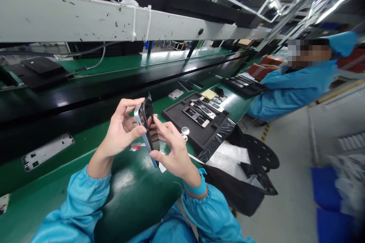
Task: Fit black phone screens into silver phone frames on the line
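My left hand (pixel 124 127) grips a pale blue phone frame (pixel 143 131) by its edge, thumb on the near side. A dark, glossy phone screen panel (pixel 151 121) stands at a slight angle against the frame, its top edge apart from it. My right hand (pixel 171 144) has its fingers on the panel's glossy face and its thumb near the lower end. Both parts are held upright above the green bench (pixel 128 182). The inside between frame and panel is mostly hidden.
Right of my hands, a black foam tray (pixel 176 115) bears several phone frames (pixel 196 115). A metal phone plate (pixel 48 151) lies at the left. A black conveyor belt (pixel 71 115) runs behind. A co-worker in blue (pixel 299 79) sits at the far right.
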Tool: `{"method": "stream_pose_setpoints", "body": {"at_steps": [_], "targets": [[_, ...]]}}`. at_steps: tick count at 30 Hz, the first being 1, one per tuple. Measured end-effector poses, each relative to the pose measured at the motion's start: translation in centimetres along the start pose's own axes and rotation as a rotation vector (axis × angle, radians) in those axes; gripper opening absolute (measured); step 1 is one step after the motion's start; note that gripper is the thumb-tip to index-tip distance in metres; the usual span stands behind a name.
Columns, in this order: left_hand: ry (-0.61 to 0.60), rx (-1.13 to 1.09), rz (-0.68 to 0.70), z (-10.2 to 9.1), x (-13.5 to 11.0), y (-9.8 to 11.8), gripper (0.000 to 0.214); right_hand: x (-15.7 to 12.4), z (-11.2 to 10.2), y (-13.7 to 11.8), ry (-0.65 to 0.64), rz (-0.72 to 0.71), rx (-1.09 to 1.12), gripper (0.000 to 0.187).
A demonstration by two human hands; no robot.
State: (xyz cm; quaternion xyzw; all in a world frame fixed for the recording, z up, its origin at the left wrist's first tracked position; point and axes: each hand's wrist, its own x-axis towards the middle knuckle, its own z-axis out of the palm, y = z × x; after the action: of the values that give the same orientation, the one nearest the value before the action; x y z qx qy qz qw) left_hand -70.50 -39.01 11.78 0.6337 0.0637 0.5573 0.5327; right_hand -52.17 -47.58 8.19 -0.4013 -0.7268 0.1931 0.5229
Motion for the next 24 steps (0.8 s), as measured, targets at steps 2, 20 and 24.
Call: {"method": "stream_pose_setpoints", "body": {"at_steps": [2,20,24], "targets": [[-0.019,-0.01,0.013,-0.1,-0.1,0.1,0.052,0.2,0.1,0.0,0.003,-0.023,-0.022,0.089],[0.061,0.162,-0.011,-0.7,0.1,-1.2,0.082,0.0,1.1,2.3,0.197,0.004,0.076,0.07],[0.261,-0.194,-0.181,2.1,0.3,-1.7,0.083,-0.3,2.4,1.6,0.169,0.11,-0.15,0.061]]}}
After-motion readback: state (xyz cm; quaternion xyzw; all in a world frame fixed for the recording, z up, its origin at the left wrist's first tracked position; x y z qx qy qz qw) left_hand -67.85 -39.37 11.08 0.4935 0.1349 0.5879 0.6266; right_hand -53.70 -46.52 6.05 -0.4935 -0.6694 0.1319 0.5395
